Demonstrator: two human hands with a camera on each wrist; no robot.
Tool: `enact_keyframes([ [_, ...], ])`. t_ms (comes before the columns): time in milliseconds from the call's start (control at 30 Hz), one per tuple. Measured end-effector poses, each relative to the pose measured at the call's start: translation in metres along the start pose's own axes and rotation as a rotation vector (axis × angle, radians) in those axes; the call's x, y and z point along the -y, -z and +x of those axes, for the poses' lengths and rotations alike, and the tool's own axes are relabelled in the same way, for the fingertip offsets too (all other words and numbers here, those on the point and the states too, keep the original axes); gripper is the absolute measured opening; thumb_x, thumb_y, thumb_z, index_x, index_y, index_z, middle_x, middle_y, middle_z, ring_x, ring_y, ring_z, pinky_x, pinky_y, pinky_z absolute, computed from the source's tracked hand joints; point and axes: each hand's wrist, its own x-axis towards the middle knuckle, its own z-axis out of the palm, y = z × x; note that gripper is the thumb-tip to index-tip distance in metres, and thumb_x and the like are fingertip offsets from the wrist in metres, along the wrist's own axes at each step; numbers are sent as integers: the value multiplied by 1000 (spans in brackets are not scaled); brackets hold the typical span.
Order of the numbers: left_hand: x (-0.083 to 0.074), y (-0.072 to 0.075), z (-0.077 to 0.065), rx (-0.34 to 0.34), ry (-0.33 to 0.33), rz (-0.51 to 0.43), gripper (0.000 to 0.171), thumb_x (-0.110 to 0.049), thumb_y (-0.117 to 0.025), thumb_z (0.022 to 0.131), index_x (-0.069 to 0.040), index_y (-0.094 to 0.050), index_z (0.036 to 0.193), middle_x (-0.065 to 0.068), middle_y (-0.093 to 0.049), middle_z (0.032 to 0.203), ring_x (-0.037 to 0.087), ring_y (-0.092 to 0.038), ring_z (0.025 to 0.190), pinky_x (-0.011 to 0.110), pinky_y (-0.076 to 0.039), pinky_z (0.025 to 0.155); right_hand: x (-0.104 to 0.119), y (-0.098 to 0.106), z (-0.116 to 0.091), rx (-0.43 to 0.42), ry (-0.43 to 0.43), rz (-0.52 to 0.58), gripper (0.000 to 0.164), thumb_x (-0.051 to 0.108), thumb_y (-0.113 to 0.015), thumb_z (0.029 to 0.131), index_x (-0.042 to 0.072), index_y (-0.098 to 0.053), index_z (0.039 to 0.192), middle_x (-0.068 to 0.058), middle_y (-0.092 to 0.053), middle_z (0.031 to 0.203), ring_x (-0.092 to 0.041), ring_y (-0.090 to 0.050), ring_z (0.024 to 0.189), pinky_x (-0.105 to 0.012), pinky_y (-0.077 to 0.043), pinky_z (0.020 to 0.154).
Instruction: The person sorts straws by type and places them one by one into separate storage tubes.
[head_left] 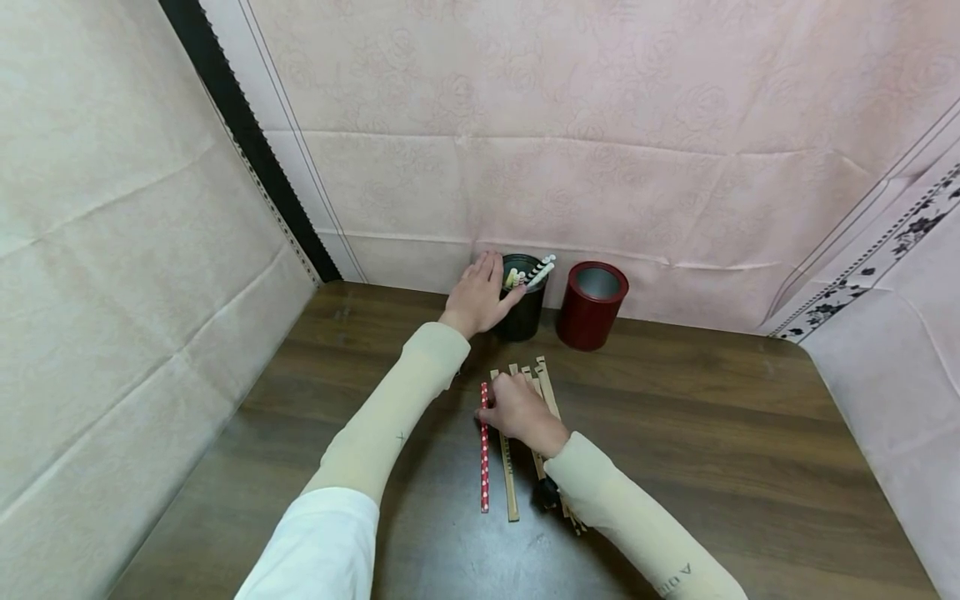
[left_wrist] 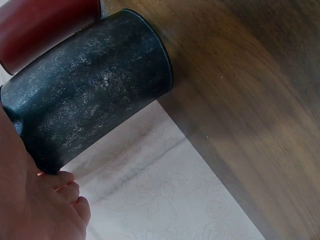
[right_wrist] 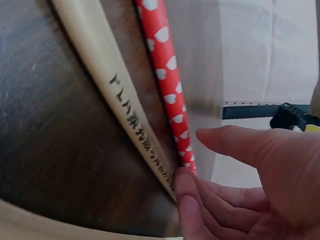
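1 red straw (head_left: 484, 475) by R hand (head_left: 519, 410) — L hand (head_left: 478, 296) touching blk cup (head_left: 522, 318).

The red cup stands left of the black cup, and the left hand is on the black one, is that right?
Not quite: the head view shows the red cup right of the black cup. The left hand is indeed on the black one.

A brown wood-grain tabletop (head_left: 712, 433), softly shiny in its nearer part, meets a creased, pale pink rose-patterned cloth (head_left: 600, 83) behind. Cream cloth (head_left: 112, 208) hangs at left beside a black band (head_left: 255, 142); a black floral border (head_left: 870, 275) slants down at right.
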Motion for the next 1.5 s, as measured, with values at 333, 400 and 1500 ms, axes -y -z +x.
enact_keyframes([
  [333, 1, -2, 4, 25, 7, 13, 91, -69, -19, 109, -3, -6, 170, 14, -8, 179, 27, -4, 168, 39, -10, 137, -3, -4, 13, -5, -111, -14, 42, 21, -84, 92, 11, -61, 59, -1, -55, 50, -14, -55, 46, -26, -46, 47],
  [400, 1, -2, 3, 21, 6, 15, 91, -69, -19, 109, -2, -6, 170, 14, -9, 179, 27, -5, 168, 39, -11, 137, -3, -3, 15, 0, -129, -12, 44, 21, -83, 92, 12, -60, 56, 0, -55, 50, -15, -56, 49, -27, -45, 48],
  [1500, 1, -3, 3, -2, -4, 19, 92, -69, -20, 109, -1, -8, 169, 16, -11, 179, 29, -9, 168, 40, -13, 137, -27, 97, -26, -271, -7, 249, 13, 19, -73, 91, 6, -78, 92, -7, -79, 82, -12, -66, 66, -27, -53, 59],
])
